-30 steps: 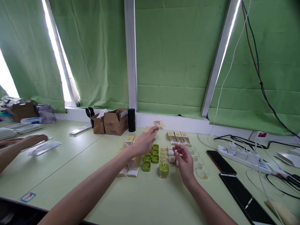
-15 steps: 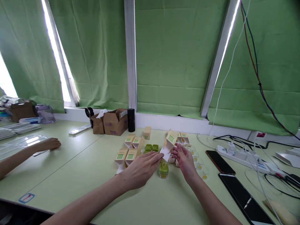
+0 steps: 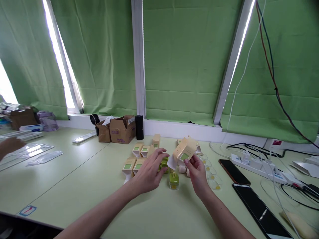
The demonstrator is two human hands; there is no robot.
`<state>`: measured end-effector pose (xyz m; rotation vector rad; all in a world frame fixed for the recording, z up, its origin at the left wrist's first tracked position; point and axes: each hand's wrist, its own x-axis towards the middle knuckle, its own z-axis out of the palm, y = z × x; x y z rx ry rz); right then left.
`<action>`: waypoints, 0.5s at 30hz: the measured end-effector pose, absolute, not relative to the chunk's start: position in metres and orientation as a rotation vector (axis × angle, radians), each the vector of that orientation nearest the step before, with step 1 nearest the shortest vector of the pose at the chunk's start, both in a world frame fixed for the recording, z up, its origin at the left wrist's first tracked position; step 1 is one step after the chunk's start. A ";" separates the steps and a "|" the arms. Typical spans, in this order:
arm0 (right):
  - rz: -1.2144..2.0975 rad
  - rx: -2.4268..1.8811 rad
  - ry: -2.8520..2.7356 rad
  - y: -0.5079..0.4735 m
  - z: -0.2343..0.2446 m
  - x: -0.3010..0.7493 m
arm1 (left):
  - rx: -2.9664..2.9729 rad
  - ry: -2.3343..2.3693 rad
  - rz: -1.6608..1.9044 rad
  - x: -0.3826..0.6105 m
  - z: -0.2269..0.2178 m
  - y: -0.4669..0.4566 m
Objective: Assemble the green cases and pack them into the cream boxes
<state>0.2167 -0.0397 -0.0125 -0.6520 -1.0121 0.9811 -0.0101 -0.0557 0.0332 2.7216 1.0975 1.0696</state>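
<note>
At the back, at least four broad expanses of green blind (image 3: 186, 63); in front of them, one pale table (image 3: 194, 215) with a seam left of centre. On it, near the wall, two brown cardboard boxes (image 3: 123, 131) side by side, with one black cylinder (image 3: 139, 127) just to their right. At the right, one white power strip (image 3: 259, 170) and two dark-screened devices (image 3: 263, 209), one nearer than the other. At the far left, one hand of another person (image 3: 11, 146).

At the centre, two bare hands: right hand (image 3: 198, 174) with thumb and fingers pinched on one beige carton (image 3: 184, 151), tilted above the table with a white flap out; left hand (image 3: 151, 171) with fingers loosely curved and parted, nothing visible in grasp, beside a cluster of green cups (image 3: 164, 165), partly covered, count impossible to tell.

To the left, four green-labelled cartons (image 3: 128, 164) in two pairs; behind, one upright carton (image 3: 156, 141). Nearest, one green-lidded jar (image 3: 174, 181). Right of it, at least two pinkish-white pieces (image 3: 182, 169), partly hidden.
</note>
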 end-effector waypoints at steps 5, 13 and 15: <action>0.885 -0.685 -1.099 -0.043 -0.019 0.212 | 2.361 1.059 1.228 0.014 0.026 -0.029; 0.507 -0.781 -1.362 -0.053 -0.023 0.209 | 2.384 0.828 1.457 0.026 0.015 -0.018; 0.354 -0.771 -1.443 -0.054 -0.021 0.210 | 2.465 0.779 1.549 0.022 0.010 -0.018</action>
